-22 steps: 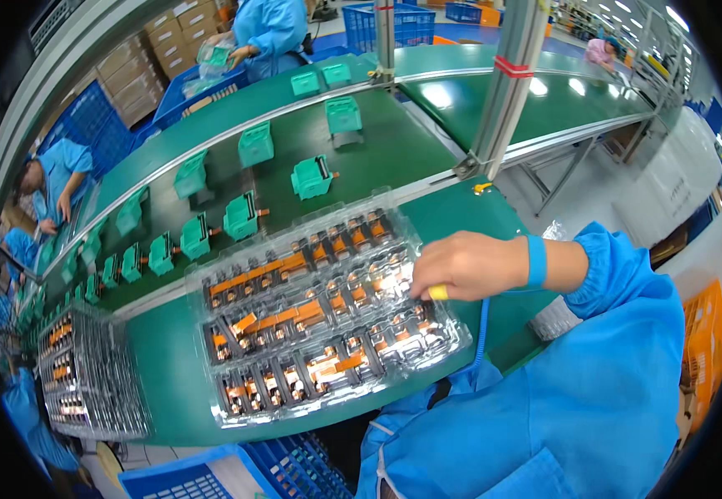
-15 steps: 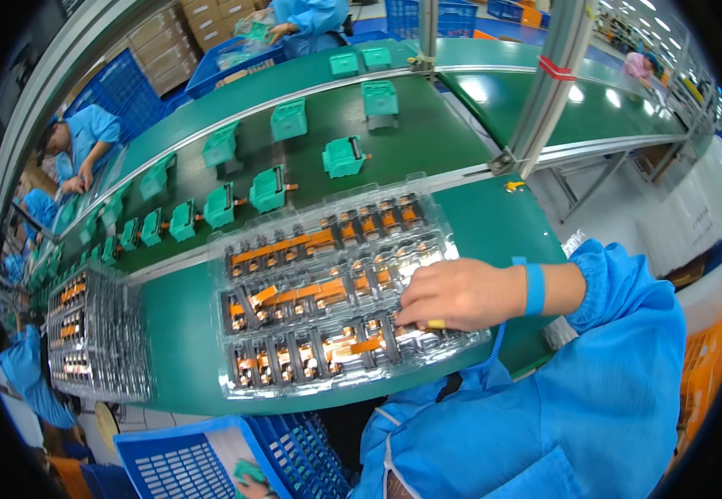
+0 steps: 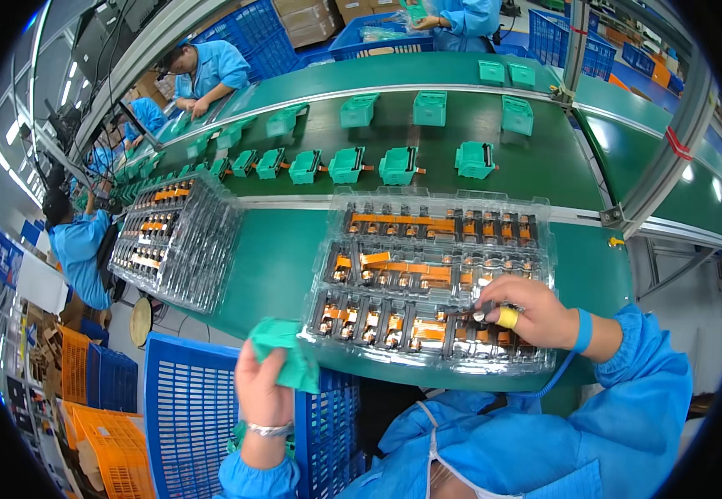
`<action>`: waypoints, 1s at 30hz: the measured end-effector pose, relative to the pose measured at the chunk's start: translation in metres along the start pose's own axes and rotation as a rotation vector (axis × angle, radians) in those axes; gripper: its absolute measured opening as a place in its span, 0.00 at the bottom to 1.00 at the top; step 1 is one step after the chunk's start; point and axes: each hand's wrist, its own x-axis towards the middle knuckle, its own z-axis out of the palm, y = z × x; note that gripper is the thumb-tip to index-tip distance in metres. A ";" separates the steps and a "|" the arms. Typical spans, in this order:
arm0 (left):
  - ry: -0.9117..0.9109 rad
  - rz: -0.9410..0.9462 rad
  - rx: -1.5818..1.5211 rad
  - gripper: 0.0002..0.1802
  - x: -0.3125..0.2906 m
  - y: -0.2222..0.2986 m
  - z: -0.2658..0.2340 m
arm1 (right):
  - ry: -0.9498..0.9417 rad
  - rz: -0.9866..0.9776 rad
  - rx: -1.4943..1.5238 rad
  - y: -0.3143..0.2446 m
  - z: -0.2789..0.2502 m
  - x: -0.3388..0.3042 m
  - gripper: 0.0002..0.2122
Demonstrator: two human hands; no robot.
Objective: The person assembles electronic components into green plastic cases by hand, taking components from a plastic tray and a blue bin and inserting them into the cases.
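Green plastic shell (image 3: pixel 298 363) hung in the left hand (image 3: pixel 263 392), by the near left corner of the clear tray (image 3: pixel 411 353). That hand pinched it between thumb and fingers. I could not tell if the shell touched the tray. The right hand (image 3: pixel 537 313) was over the tray's near row, right of its middle, and held a small dark part (image 3: pixel 479 315) in its fingertips. I could not tell if that part was out of its slot.

If the left pinch was too weak, the shell could have slipped and fallen into the blue basket (image 3: pixel 186 391), in front of the tray and to its left. If the right hand pulled crooked, an orange strip (image 3: pixel 430 330) in the tray's near row could have bent. The blue cord (image 3: pixel 557 384) ran close to the tray's near right corner, so it could have caught there and tugged the tray.
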 end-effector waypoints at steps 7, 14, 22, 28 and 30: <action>-0.208 -0.386 -0.130 0.19 0.013 -0.026 0.062 | 0.327 0.681 0.843 -0.016 -0.014 0.001 0.05; -0.356 -0.474 -0.250 0.23 0.013 -0.045 0.098 | 0.400 0.400 0.867 -0.034 -0.015 0.006 0.09; -0.363 -0.423 -0.201 0.12 0.004 -0.065 0.110 | 0.343 0.351 0.379 -0.024 -0.006 0.017 0.08; -0.357 -0.291 -0.095 0.15 -0.003 -0.081 0.109 | 0.294 0.403 0.273 -0.022 -0.006 0.018 0.07; -0.362 -0.256 -0.076 0.16 -0.005 -0.084 0.107 | 0.277 0.392 0.226 -0.021 -0.005 0.019 0.07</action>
